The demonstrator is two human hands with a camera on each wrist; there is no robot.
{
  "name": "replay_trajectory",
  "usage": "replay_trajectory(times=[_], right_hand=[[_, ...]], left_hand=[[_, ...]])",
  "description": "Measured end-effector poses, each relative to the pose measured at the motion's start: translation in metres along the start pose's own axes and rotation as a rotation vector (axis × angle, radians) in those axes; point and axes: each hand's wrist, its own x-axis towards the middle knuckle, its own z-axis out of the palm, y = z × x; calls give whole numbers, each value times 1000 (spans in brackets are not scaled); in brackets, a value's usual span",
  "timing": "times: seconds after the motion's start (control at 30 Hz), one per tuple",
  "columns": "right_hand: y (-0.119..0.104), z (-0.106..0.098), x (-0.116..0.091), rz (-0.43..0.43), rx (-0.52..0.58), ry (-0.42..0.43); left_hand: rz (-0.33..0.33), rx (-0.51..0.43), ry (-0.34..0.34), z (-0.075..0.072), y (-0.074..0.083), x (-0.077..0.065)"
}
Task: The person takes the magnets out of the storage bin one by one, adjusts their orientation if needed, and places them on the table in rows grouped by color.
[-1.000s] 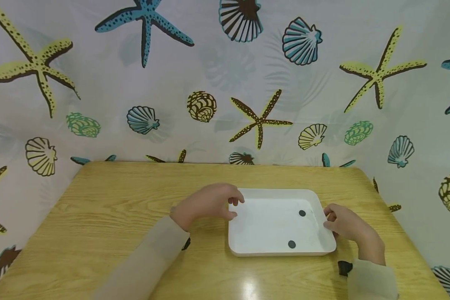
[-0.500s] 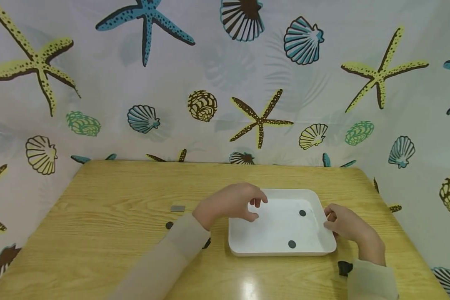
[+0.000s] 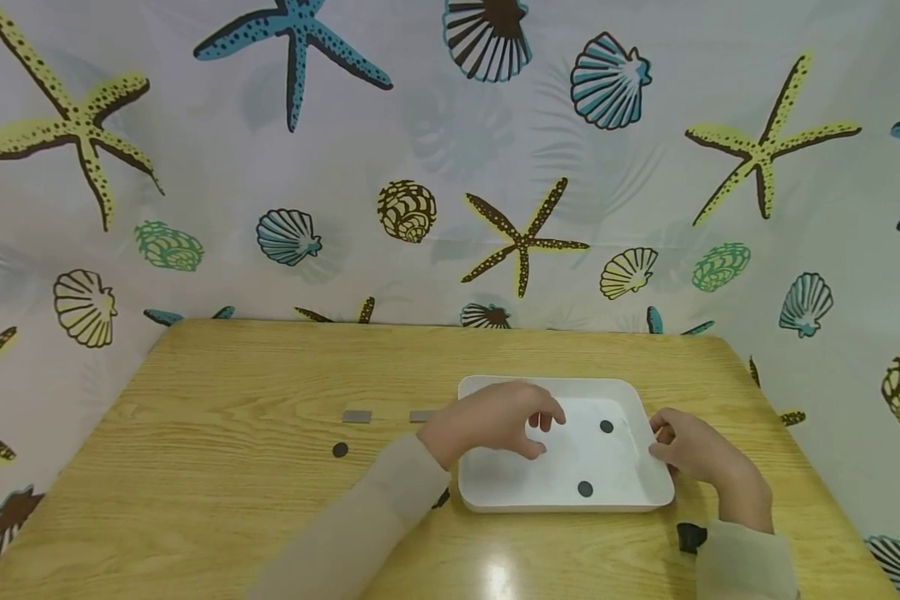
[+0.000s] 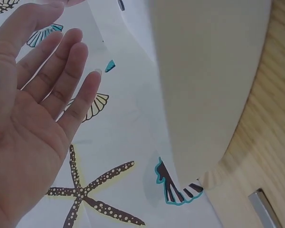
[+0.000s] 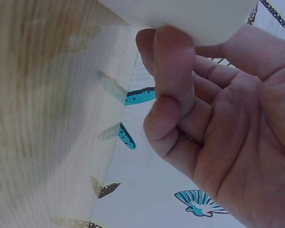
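A shallow white tray (image 3: pixel 562 500) sits on the right half of the wooden table, with two small dark round discs, one farther back (image 3: pixel 606 427) and one nearer (image 3: pixel 585 489), on its floor. My left hand (image 3: pixel 502 421) hovers over the tray's left part, thumb and forefinger spread apart with a gap between. In the left wrist view that hand's (image 4: pixel 42 114) palm and loosely bent fingers show nothing in them. At the right rim my right hand (image 3: pixel 693 450) pinches the tray. From the right wrist, curled fingers (image 5: pixel 173 71) press under the tray's edge (image 5: pixel 204 19).
Left of the tray, a flat grey rectangular piece (image 3: pixel 357 416) and a dark disc (image 3: pixel 340 450) lie on the table (image 3: pixel 217 467). Another grey piece (image 3: pixel 422 416) shows beside my left wrist. A cloth (image 3: pixel 435 108) printed with shells and starfish hangs behind.
My left hand has moved right, from the tray's left rim to above its floor, uncovering the grey pieces and the disc on the table. The right hand stays at the rim.
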Motion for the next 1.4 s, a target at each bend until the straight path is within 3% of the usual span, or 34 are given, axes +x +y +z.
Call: replay_trajectory(times=[0.53, 0.83, 1.4], right_hand=[[-2, -1, 0, -12, -7, -4], [-3, 0, 0, -9, -1, -7], [-1, -2, -1, -25, -5, -21]], left_hand=[[-45, -60, -61, 29, -3, 14], [5, -12, -73, 44, 3, 21], [24, -2, -49, 65, 15, 33]])
